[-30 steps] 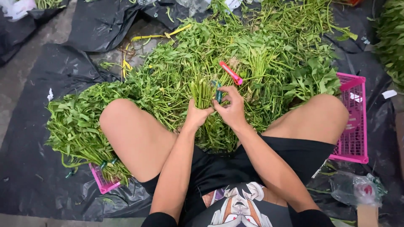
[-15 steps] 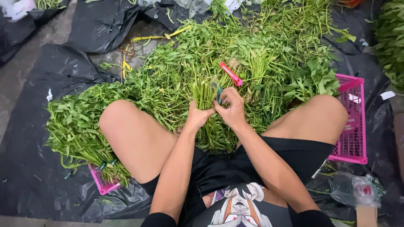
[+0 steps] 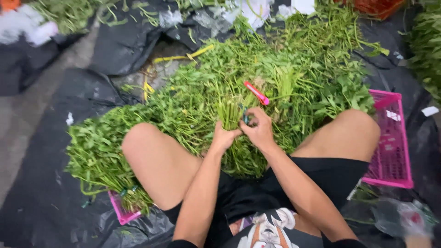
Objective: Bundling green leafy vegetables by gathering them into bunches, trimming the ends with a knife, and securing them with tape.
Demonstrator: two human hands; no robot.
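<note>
While both hands grip green stems [image 3: 228, 115]; pink crate [image 3: 390, 151] right

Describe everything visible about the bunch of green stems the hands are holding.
The bunch of green stems is a tight sheaf of thin, pale green stalks, standing roughly upright with cut ends upward, amid the leafy greens spread on black plastic sheeting. The left hand grips it from the left; the right hand presses against its right side, where a small dark green band or tie shows. Its lower part is hidden behind the hands.
</note>
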